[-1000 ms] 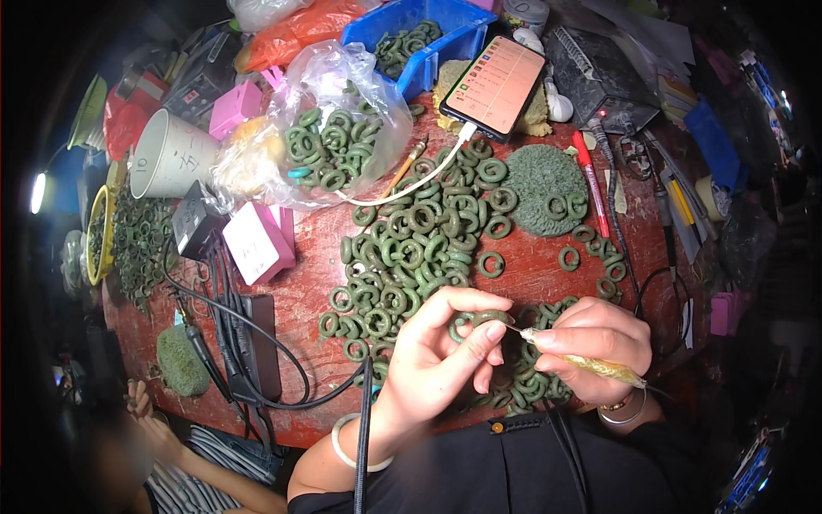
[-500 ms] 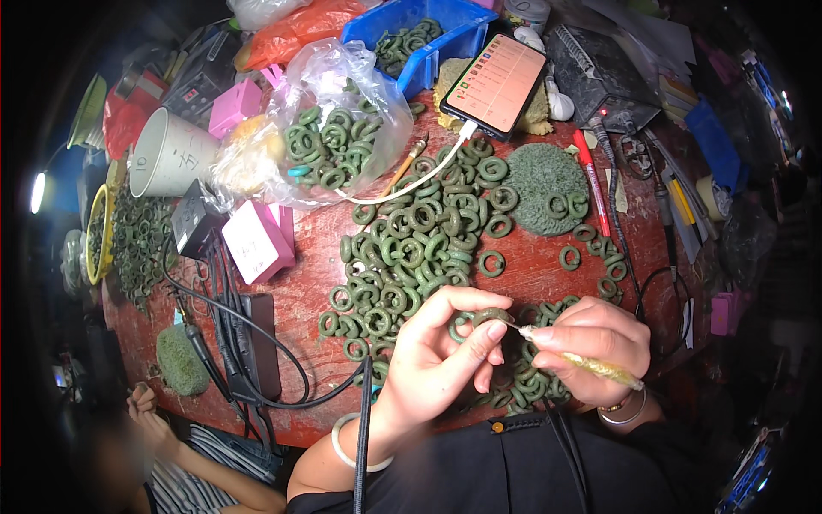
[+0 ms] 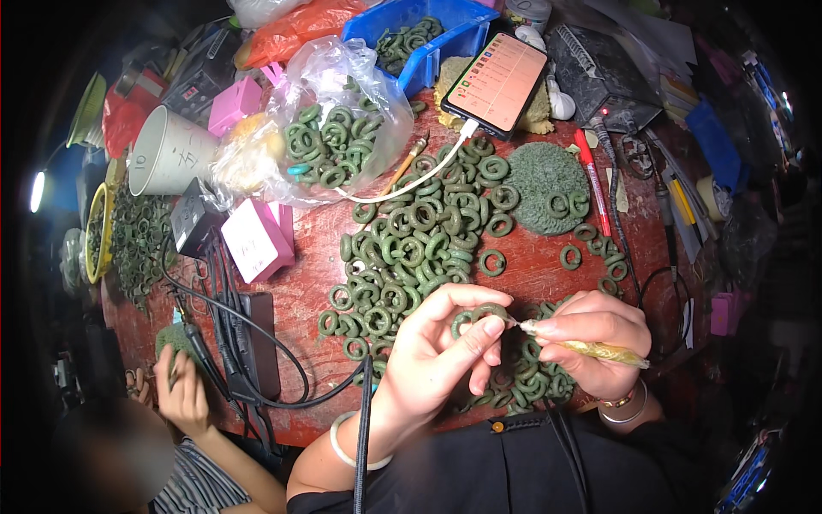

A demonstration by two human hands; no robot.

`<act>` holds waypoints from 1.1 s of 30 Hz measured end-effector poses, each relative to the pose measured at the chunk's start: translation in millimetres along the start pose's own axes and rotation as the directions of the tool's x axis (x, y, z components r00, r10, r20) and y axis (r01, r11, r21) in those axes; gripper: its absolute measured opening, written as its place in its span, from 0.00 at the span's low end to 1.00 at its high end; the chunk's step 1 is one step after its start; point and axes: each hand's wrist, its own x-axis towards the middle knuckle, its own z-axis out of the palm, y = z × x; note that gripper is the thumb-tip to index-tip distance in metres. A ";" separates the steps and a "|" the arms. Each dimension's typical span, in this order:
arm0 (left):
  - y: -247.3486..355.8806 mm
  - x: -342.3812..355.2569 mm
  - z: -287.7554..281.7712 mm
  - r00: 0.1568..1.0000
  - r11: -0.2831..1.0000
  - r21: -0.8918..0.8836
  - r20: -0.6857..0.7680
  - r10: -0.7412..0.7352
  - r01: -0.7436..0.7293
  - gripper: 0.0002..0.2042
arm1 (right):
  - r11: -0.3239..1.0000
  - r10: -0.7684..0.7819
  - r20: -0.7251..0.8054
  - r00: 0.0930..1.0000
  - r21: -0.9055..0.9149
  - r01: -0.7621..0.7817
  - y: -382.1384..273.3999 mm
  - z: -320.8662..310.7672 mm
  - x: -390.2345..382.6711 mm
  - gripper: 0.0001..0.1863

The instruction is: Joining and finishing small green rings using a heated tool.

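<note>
My left hand (image 3: 441, 360) pinches small green rings (image 3: 485, 312) between thumb and fingers. My right hand (image 3: 592, 343) grips a thin tool (image 3: 615, 353) with a yellowish wrapped handle and pale collar; its fine tip is at the rings in my left hand. A large loose pile of similar green rings (image 3: 402, 248) lies on the red worn table (image 3: 282, 368), beyond and around both hands. To the upper right is a round green rough pad (image 3: 544, 193) with two rings on it.
A phone (image 3: 497, 81) with white cable, blue bin (image 3: 360, 34), bag of rings (image 3: 338, 137), pink boxes (image 3: 257, 244), white cup (image 3: 171, 150), dark devices (image 3: 599, 73), red pen (image 3: 592, 193) and black cables (image 3: 231, 317) crowd the table. A co-worker's hand (image 3: 184, 394) reaches in at lower left.
The co-worker's hand has moved up and rightward toward the small green pad at left. My hands have shifted only slightly, the held ring tilting upward and the right hand's tool angling flatter.
</note>
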 end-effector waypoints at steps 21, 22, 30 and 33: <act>-2.0 0.4 -4.4 0.995 0.995 -0.094 0.095 -0.022 0.031 0.19 | 0.960 0.277 -0.135 0.951 0.073 -0.270 2.4 -0.7 -3.5 0.11; -1.7 0.5 -4.2 0.995 0.995 -0.098 0.095 -0.022 0.031 0.19 | 0.963 0.268 -0.168 0.949 0.070 -0.260 3.0 -0.6 -3.9 0.11; -2.7 -0.2 -1.4 0.996 0.999 -0.017 0.077 0.041 -0.040 0.19 | 0.969 0.244 -0.147 0.959 0.006 -0.246 1.8 -2.9 -1.8 0.12; -0.6 -0.2 -0.2 0.996 0.999 -0.002 0.073 0.046 -0.046 0.19 | 0.987 0.145 -0.047 0.988 0.071 -0.141 3.7 -5.1 0.5 0.12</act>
